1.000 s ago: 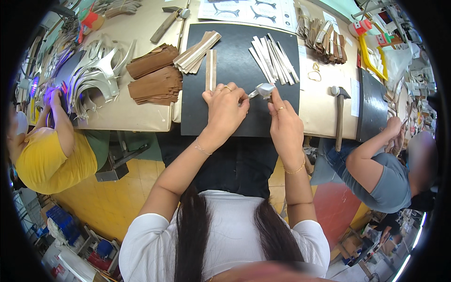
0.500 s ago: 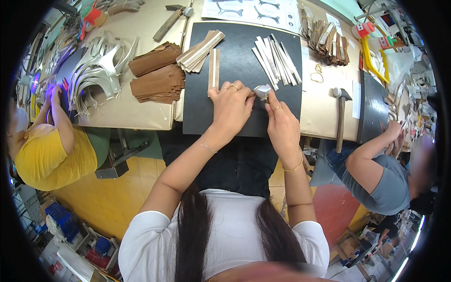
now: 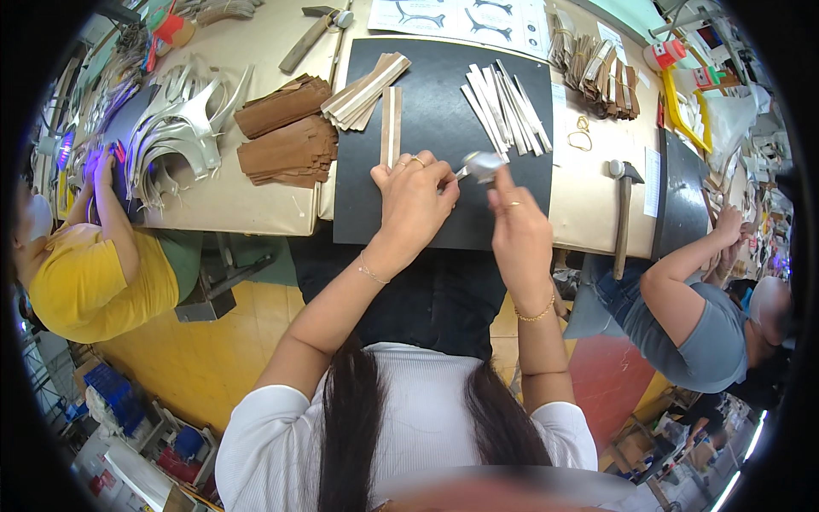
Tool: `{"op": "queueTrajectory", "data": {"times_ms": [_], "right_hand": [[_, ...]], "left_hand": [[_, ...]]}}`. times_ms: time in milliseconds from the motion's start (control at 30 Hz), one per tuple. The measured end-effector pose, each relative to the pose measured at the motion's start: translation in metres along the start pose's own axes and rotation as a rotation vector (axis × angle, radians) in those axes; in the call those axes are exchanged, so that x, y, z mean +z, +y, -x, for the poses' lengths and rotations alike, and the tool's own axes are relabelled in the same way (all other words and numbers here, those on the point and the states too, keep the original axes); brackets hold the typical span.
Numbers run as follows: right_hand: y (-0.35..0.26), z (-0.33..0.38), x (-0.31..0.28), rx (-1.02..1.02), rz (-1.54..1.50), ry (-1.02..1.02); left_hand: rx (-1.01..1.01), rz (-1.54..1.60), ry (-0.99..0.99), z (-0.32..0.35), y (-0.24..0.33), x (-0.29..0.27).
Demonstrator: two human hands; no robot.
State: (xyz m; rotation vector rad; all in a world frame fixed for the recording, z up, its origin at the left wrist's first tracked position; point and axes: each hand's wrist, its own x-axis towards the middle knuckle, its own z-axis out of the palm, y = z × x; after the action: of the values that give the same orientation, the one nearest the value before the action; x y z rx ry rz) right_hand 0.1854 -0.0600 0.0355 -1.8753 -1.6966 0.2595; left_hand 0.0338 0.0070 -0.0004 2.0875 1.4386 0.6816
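Note:
My left hand (image 3: 414,192) is closed, with thumb and fingertips pinched at the left end of a shiny pale strip-like piece (image 3: 483,166), which is blurred. The fingers of my right hand (image 3: 522,229) are closed at the other end of that piece; the fingertips are smeared by motion. Both hands are over the black board (image 3: 358,196). A brown strip with a white band (image 3: 391,124) lies upright from me on the board, its near end hidden by my left hand. Several narrow white strips (image 3: 503,107) lie fanned beyond my right hand.
Brown strips (image 3: 288,154) are stacked left of the board, and banded strips (image 3: 368,92) lie on its far left corner. Hammers (image 3: 624,218) (image 3: 316,41) rest to the right and far left. White curved pieces (image 3: 183,119) lie further left. Co-workers sit on both sides.
My right hand has shifted slightly to the right, and the shiny piece has moved with it and blurred. My left hand stays nearly in place.

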Motion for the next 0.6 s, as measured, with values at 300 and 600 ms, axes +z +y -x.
{"op": "queueTrajectory", "data": {"times_ms": [300,600], "right_hand": [[-0.006,0.004,0.001,-0.043,0.019,-0.002],[-0.002,0.007,0.002,-0.044,0.150,-0.127]], "left_hand": [[0.053,-0.045,0.041,0.003,-0.003,0.003],[-0.001,0.036,0.045,0.017,-0.007,-0.006]]}}
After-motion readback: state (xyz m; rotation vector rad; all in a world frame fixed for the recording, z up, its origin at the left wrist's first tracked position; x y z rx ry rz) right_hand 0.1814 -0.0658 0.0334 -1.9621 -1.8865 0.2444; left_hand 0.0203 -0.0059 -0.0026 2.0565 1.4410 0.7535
